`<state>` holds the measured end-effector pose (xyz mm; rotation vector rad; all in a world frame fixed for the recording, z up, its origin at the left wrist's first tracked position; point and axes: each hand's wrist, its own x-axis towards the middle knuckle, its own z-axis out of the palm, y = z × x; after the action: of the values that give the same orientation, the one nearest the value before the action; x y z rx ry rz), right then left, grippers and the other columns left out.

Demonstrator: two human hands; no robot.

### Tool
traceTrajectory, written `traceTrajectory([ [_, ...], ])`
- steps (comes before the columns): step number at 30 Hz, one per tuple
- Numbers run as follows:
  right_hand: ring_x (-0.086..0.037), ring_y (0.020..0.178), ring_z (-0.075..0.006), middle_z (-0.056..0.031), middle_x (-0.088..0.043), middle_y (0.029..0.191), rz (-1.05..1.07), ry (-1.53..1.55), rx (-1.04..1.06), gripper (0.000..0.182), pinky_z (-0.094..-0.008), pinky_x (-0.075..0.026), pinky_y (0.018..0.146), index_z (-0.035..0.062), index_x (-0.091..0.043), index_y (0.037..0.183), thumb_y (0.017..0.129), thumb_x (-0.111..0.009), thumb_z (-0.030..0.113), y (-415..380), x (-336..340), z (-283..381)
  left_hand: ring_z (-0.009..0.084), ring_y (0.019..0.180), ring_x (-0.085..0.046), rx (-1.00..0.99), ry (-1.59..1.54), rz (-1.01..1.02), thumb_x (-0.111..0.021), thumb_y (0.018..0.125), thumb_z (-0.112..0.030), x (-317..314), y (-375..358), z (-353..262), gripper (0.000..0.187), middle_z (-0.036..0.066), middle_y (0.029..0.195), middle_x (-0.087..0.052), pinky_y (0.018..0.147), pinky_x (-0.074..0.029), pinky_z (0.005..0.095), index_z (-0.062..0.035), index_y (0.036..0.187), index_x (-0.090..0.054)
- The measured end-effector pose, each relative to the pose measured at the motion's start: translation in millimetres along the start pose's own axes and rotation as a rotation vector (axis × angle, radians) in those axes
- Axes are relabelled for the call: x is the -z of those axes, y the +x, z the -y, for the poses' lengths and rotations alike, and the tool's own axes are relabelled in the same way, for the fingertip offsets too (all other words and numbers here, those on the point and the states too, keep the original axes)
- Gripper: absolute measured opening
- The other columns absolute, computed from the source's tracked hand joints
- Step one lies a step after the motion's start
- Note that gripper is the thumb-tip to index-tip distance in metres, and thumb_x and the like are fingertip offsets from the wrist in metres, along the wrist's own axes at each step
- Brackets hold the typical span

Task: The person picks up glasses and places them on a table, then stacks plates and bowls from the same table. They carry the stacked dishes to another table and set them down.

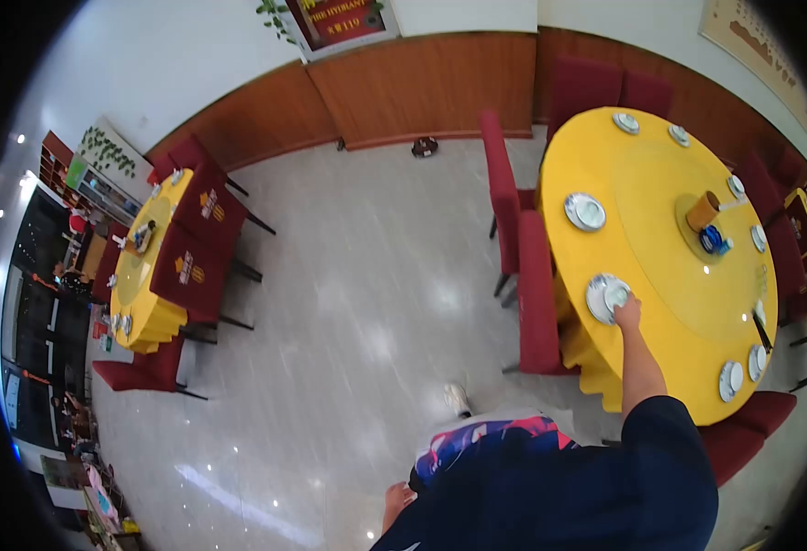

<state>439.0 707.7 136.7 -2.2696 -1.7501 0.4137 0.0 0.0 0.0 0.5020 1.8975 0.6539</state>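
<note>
My right hand (628,312) reaches over the near left edge of the round table and grips a small white bowl (615,293) by its near side. The bowl overlaps a patterned plate (596,304) in this view. Farther along the same edge sits another plate with a bowl (587,213). My left hand (399,500) hangs low beside my body, away from the tables; its fingers are small and mostly hidden.
Several place settings ring the yellow-covered table (576,147). On its glass turntable (647,248) stand a brown cylinder (703,211) and a blue item (712,240). Red chairs (539,294) line its left side. Another yellow table (166,197) with red chairs stands far left.
</note>
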Motion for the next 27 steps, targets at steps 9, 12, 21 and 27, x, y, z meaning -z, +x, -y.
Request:
traceTrajectory([
  [9, -0.054, 0.108, -0.0461, -0.0300, -0.048, 0.122, -0.069, -0.030, -0.177, 0.065, -0.0494, -0.047, 0.093, 0.0112, -0.046, 0.133, 0.075, -0.071, 0.024, 12, -59, 73, 0.0216, 0.087, -0.066, 0.543, -0.434, -0.120, -0.057, 0.089, -0.031, 160, 130, -147, 0.039, 0.012, 0.096, -0.070, 0.074, -0.048, 0.0388, -0.0084, 0.121, -0.054],
  [12, -0.055, 0.107, -0.0468, -0.0275, -0.047, 0.126, -0.010, -0.068, -0.299, 0.054, -0.0496, -0.047, 0.092, 0.0098, -0.048, 0.129, 0.080, -0.068, 0.025, 14, -57, 71, 0.0221, 0.093, -0.066, 0.365, -0.246, -0.035, -0.057, 0.089, -0.035, 193, 160, -222, 0.042, 0.013, 0.103, -0.069, 0.079, -0.048, 0.0385, -0.0063, 0.119, -0.055],
  [21, -0.058, 0.101, -0.0400, -0.0234, -0.061, 0.098, -0.227, 0.043, -0.335, 0.028, -0.0461, -0.049, 0.081, 0.0039, -0.059, 0.105, 0.085, -0.065, 0.022, 22, -83, 44, 0.0211, 0.093, -0.065, 0.274, 0.046, 0.133, -0.056, 0.091, -0.035, 261, 304, -407, 0.040, 0.012, 0.101, -0.069, 0.080, -0.049, 0.0376, -0.0073, 0.120, -0.055],
  [27, -0.062, 0.078, -0.0230, -0.0102, -0.062, 0.088, -0.482, 1.309, -0.808, 0.028, -0.0382, -0.051, 0.060, 0.0061, -0.060, 0.106, 0.088, -0.053, 0.027, 37, -48, 96, 0.0197, 0.090, -0.065, 0.261, 0.068, 0.062, -0.052, 0.094, -0.035, 275, 385, -489, 0.038, 0.010, 0.100, -0.069, 0.076, -0.049, 0.0348, -0.0092, 0.122, -0.056],
])
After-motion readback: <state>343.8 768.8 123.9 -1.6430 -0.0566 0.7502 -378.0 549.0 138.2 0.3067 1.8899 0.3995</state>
